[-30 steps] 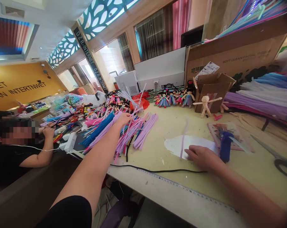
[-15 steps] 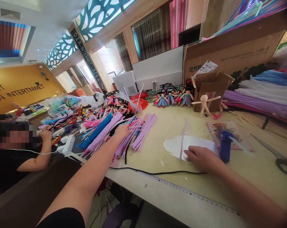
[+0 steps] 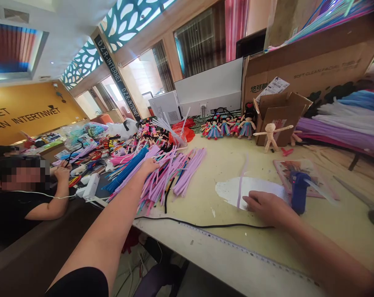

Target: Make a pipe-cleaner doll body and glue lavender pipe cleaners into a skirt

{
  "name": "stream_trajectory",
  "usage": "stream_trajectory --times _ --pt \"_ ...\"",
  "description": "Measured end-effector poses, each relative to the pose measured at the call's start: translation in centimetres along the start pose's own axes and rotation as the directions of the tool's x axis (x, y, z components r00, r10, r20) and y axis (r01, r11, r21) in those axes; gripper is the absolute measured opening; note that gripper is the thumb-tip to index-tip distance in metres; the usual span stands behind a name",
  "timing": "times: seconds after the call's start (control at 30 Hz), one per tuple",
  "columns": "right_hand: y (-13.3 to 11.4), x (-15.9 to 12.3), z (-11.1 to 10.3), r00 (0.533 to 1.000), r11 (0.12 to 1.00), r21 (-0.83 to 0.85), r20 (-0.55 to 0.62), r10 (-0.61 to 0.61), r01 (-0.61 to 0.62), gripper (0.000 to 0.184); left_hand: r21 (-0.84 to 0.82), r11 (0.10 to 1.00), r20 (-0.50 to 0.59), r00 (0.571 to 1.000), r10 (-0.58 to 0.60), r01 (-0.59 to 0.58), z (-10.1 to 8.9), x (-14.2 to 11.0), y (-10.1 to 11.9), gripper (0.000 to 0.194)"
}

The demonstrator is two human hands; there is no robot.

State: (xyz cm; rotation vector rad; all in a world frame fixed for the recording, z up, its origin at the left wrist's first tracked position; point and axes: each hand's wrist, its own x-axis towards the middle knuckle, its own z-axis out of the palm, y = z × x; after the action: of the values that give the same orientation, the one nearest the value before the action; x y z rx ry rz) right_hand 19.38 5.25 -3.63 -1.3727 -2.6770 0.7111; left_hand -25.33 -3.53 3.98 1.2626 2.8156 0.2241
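Observation:
My left hand (image 3: 149, 167) reaches into a spread of lilac, pink and blue pipe cleaners (image 3: 162, 183). Its fingers are bent together over the stems; what they grip is hidden. On the right, my right hand (image 3: 265, 206) rests low over a white patch (image 3: 226, 193) on the table, fingers drawn together. Whether anything is between them cannot be made out. Just left of its fingertips lies a single lilac pipe cleaner (image 3: 241, 181), lengthwise across the patch. A blue glue gun (image 3: 299, 193) stands to the right of that hand.
Scissors (image 3: 356, 196) lie at the far right. A beige doll figure (image 3: 271, 136) stands before a small cardboard box (image 3: 275, 117), with finished dolls (image 3: 214, 130) beside it. A black cord (image 3: 217, 225) and measuring tape (image 3: 236, 246) run along the front edge. A co-worker (image 3: 22, 194) sits left.
My left hand has shifted left and slightly back over the pipe cleaners. My right hand stays about where it was. The view has turned a little to the left.

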Motion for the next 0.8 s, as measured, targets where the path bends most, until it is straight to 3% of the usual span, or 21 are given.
stream_trajectory --times 0.43,0.8 --pt "0.0 0.1 -0.1 1.0 1.0 0.012 0.016 0.013 -0.013 0.035 -0.273 0.962 0.019 1.0 0.012 -0.007 1.0 -0.1 -0.3 0.023" --pt "-0.1 -0.1 -0.1 1.0 1.0 -0.005 0.002 0.004 -0.004 0.035 -0.21 0.976 0.065 0.995 0.07 -0.055 0.8 -0.4 1.4 0.031"
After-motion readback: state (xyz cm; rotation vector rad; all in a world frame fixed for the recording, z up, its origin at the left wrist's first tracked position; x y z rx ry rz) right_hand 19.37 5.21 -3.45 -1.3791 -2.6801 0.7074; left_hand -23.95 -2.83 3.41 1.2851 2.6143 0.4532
